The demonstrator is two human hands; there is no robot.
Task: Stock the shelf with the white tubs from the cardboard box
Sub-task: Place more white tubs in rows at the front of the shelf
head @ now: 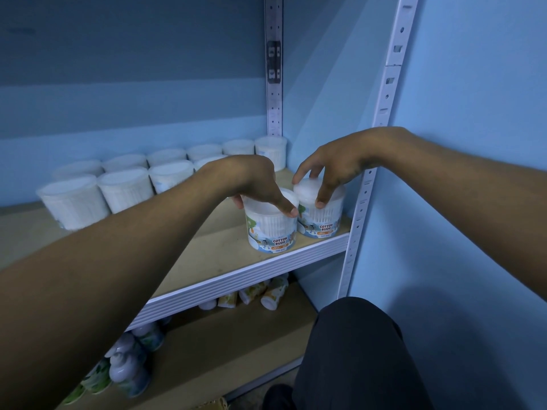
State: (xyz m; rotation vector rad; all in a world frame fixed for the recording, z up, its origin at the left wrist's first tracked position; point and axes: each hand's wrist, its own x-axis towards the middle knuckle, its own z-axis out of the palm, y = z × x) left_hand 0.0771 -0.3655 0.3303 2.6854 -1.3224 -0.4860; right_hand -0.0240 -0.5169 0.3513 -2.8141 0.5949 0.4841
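Two white tubs labelled "Cotton Buds" stand side by side near the front right corner of the wooden shelf [207, 261]. My left hand [254, 182] grips the lid of the nearer tub [272, 232] from above. My right hand [331, 167] holds the top of the other tub [322, 220] with fingertips on its lid. Both tubs rest upright on the shelf board. Several more white tubs [124, 187] stand in two rows along the back of the shelf. The cardboard box is out of view.
White slotted metal uprights [367, 184] frame the shelf against a blue wall. The lower shelf [236, 344] holds several small bottles [127, 371] and cartons [272, 294]. My knee in dark trousers [355, 350] is at the bottom right.
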